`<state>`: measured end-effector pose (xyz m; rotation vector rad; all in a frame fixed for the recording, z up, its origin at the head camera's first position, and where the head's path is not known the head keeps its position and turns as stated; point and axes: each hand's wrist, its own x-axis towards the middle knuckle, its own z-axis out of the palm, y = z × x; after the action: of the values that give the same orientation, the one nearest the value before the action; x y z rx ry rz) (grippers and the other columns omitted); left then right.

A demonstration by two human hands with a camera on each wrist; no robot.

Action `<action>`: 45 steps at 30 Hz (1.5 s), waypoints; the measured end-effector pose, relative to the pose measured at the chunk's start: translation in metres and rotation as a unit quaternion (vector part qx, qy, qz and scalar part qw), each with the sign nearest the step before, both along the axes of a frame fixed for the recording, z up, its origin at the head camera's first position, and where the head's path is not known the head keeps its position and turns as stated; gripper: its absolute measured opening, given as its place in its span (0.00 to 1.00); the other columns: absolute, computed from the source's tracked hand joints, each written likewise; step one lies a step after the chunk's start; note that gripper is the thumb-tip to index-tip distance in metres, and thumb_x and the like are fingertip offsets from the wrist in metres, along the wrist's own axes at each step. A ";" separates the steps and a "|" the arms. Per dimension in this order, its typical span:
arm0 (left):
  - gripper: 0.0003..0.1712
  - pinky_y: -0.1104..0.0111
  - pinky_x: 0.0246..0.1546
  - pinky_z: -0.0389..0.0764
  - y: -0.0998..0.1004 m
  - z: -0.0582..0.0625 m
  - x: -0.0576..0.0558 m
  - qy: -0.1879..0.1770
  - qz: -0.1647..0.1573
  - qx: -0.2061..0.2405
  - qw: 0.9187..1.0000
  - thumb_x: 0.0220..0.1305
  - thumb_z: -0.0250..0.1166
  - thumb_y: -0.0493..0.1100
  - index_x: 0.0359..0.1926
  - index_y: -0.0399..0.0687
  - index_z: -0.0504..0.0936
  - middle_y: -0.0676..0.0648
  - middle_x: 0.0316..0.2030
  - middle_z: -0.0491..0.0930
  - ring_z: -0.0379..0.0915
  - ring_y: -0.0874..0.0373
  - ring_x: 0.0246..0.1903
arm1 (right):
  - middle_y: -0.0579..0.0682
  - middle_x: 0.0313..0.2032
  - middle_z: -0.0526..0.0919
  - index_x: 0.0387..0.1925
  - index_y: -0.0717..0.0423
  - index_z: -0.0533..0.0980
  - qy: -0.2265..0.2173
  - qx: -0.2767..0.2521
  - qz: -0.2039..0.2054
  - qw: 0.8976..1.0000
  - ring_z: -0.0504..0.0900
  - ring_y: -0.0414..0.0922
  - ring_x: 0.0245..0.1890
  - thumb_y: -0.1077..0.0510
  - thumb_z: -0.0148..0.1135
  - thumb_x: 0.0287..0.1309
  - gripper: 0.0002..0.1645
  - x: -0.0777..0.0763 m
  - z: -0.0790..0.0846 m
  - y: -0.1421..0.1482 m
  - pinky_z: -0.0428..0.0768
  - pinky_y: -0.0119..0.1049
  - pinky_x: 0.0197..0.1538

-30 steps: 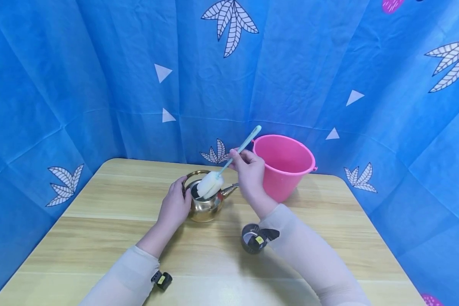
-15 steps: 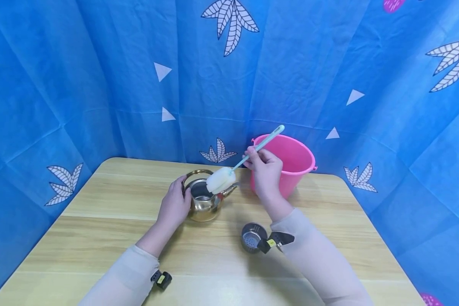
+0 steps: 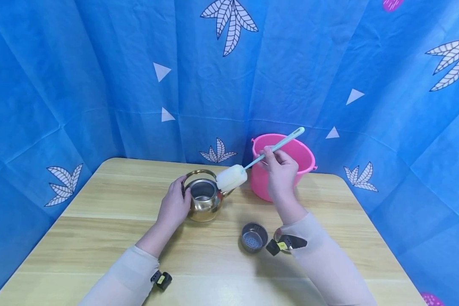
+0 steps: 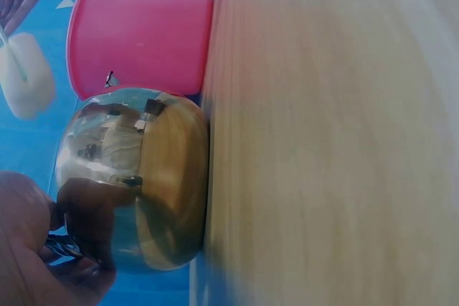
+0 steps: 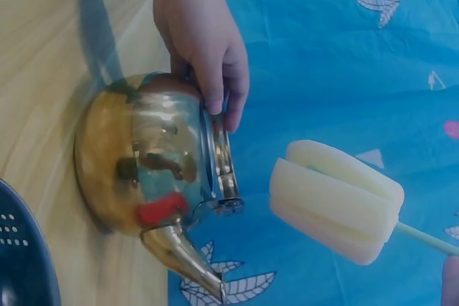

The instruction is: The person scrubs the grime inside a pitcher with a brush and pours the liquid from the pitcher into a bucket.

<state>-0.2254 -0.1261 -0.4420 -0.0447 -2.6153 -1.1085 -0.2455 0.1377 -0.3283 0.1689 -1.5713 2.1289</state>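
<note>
A shiny gold kettle point(image 3: 204, 210) stands lidless on the table, its spout pointing right. My left hand point(image 3: 176, 202) grips its handle at the left side, as the right wrist view also shows with the hand point(image 5: 204, 55) at the handle point(image 5: 224, 152). My right hand point(image 3: 282, 172) pinches the thin pale green stem of a sponge bottle brush point(image 3: 231, 178). The brush's cream sponge head point(image 5: 337, 202) is up in the air, out of the kettle's opening and just right of it in the head view. Its handle end tilts up to the right, over the pink bucket point(image 3: 263, 187).
The bucket stands at the back of the table, behind my right hand. A round metal strainer cup point(image 3: 254, 238) with a perforated bottom sits in front of the kettle, to the right. Another round shiny piece is mostly hidden behind my right wrist camera. A blue curtain point(image 3: 137, 85) surrounds the table.
My right hand has moved right, lifting the sponge head away from the kettle's mouth and tilting the brush flatter. The left hand and kettle have stayed put.
</note>
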 end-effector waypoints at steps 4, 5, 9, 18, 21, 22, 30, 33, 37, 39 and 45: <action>0.30 0.42 0.59 0.73 -0.001 -0.001 0.000 0.002 0.002 0.000 1.000 0.76 0.51 0.43 0.73 0.36 0.60 0.30 0.67 0.65 0.70 0.32 0.60 | 0.61 0.37 0.86 0.41 0.61 0.85 -0.003 -0.004 -0.003 1.000 0.88 0.48 0.36 0.55 0.70 0.60 0.13 0.002 -0.001 0.008 0.86 0.42 0.44; 0.29 0.42 0.58 0.73 -0.001 -0.001 -0.001 0.002 0.002 0.001 1.000 0.76 0.51 0.43 0.73 0.36 0.61 0.30 0.67 0.66 0.70 0.32 0.60 | 0.60 0.36 0.87 0.41 0.61 0.85 -0.002 -0.004 -0.006 1.000 0.87 0.48 0.37 0.55 0.70 0.61 0.13 0.003 -0.001 0.010 0.86 0.42 0.44; 0.29 0.42 0.58 0.73 -0.001 -0.002 -0.001 0.003 0.002 0.000 1.000 0.76 0.51 0.43 0.73 0.36 0.61 0.30 0.66 0.66 0.70 0.32 0.60 | 0.55 0.34 0.87 0.41 0.63 0.85 0.005 -0.003 -0.014 1.000 0.87 0.50 0.38 0.54 0.70 0.61 0.15 0.006 -0.002 0.018 0.86 0.42 0.45; 0.30 0.43 0.60 0.72 -0.002 -0.002 0.001 -0.003 0.003 0.005 1.000 0.76 0.51 0.43 0.73 0.36 0.60 0.30 0.67 0.65 0.69 0.32 0.61 | 0.53 0.32 0.88 0.42 0.64 0.85 0.001 -0.041 -0.026 0.999 0.88 0.47 0.36 0.54 0.71 0.59 0.16 0.008 -0.001 0.035 0.85 0.41 0.44; 0.30 0.43 0.61 0.71 -0.002 -0.002 0.001 -0.004 0.003 0.006 1.000 0.76 0.51 0.43 0.73 0.37 0.60 0.30 0.68 0.64 0.68 0.32 0.62 | 0.54 0.33 0.88 0.43 0.64 0.84 -0.007 -0.055 -0.034 0.998 0.88 0.47 0.36 0.55 0.70 0.60 0.16 0.009 -0.004 0.043 0.85 0.40 0.44; 0.30 0.43 0.61 0.71 -0.002 -0.002 0.001 -0.004 0.003 0.007 1.000 0.76 0.51 0.43 0.73 0.36 0.60 0.30 0.68 0.64 0.68 0.32 0.62 | 0.54 0.33 0.88 0.43 0.64 0.84 -0.011 -0.059 -0.037 0.998 0.88 0.48 0.36 0.55 0.69 0.60 0.16 0.009 -0.005 0.046 0.85 0.39 0.44; 0.29 0.42 0.59 0.73 -0.001 -0.003 0.001 0.003 0.001 0.003 1.000 0.76 0.51 0.44 0.73 0.36 0.61 0.30 0.67 0.65 0.70 0.32 0.60 | 0.55 0.35 0.87 0.47 0.64 0.84 -0.032 -0.084 -0.057 0.994 0.88 0.45 0.36 0.52 0.70 0.59 0.20 0.013 -0.011 0.071 0.85 0.35 0.43; 0.29 0.42 0.59 0.73 -0.001 -0.002 0.001 0.005 0.001 0.000 1.000 0.76 0.51 0.44 0.72 0.36 0.61 0.30 0.67 0.66 0.70 0.32 0.60 | 0.55 0.34 0.87 0.45 0.65 0.84 -0.039 -0.111 -0.063 0.991 0.88 0.45 0.36 0.52 0.72 0.56 0.21 0.015 -0.011 0.081 0.85 0.35 0.42; 0.29 0.42 0.58 0.73 -0.001 -0.002 0.001 0.006 0.002 0.000 1.000 0.76 0.51 0.44 0.72 0.36 0.61 0.30 0.67 0.66 0.70 0.32 0.60 | 0.56 0.34 0.88 0.45 0.65 0.84 -0.046 -0.150 -0.065 0.986 0.89 0.46 0.35 0.53 0.74 0.54 0.22 0.016 -0.012 0.093 0.85 0.35 0.41; 0.29 0.42 0.58 0.73 0.000 -0.002 0.001 0.007 0.002 0.000 1.000 0.76 0.51 0.44 0.72 0.36 0.61 0.30 0.66 0.66 0.70 0.32 0.60 | 0.56 0.34 0.88 0.45 0.65 0.84 -0.050 -0.164 -0.066 0.983 0.89 0.45 0.35 0.53 0.75 0.52 0.23 0.016 -0.014 0.099 0.85 0.36 0.41; 0.29 0.42 0.58 0.73 0.000 -0.002 0.000 0.011 0.002 0.000 1.000 0.76 0.51 0.44 0.72 0.36 0.61 0.30 0.67 0.66 0.70 0.32 0.60 | 0.56 0.35 0.87 0.44 0.65 0.83 -0.067 -0.193 -0.078 0.976 0.89 0.48 0.38 0.53 0.76 0.51 0.23 0.017 -0.020 0.113 0.85 0.37 0.42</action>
<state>-0.2251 -0.1263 -0.4435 -0.0500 -2.5951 -1.1006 -0.2283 0.2508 -0.3480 -0.2256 -1.1622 2.3069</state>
